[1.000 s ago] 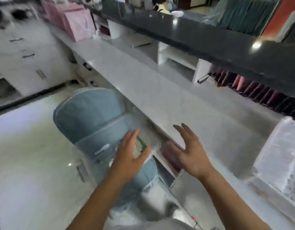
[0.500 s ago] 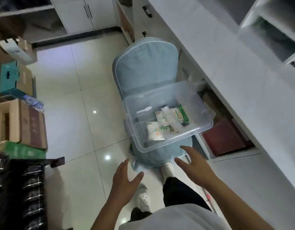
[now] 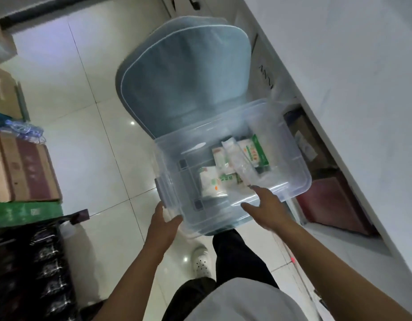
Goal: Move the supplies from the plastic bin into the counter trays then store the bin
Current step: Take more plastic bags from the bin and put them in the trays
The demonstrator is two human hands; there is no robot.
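Note:
A clear plastic bin point(image 3: 290, 144) stands on the seat of a blue padded chair point(image 3: 184, 75). Inside lie several white packets with green print point(image 3: 220, 179), a green-and-white box point(image 3: 256, 154) and a white plastic spoon point(image 3: 193, 148). My left hand point(image 3: 164, 224) grips the bin's near left corner just under its grey latch, thumb against the wall. My right hand point(image 3: 266, 209) lies against the bin's near wall with its fingers spread and fairly straight, the index tip at the rim. No counter tray is in view.
The white counter point(image 3: 339, 89) runs along the right, with a dark red box point(image 3: 327, 205) on the shelf under it. Cardboard boxes point(image 3: 26, 170) and black wrapped packs point(image 3: 26, 262) line the left. Tiled floor lies between; my legs and a white shoe point(image 3: 201, 260) are below the bin.
The view has swung from the counter down to the bin on the chair. Both hands have moved forward from open air onto the bin's near side.

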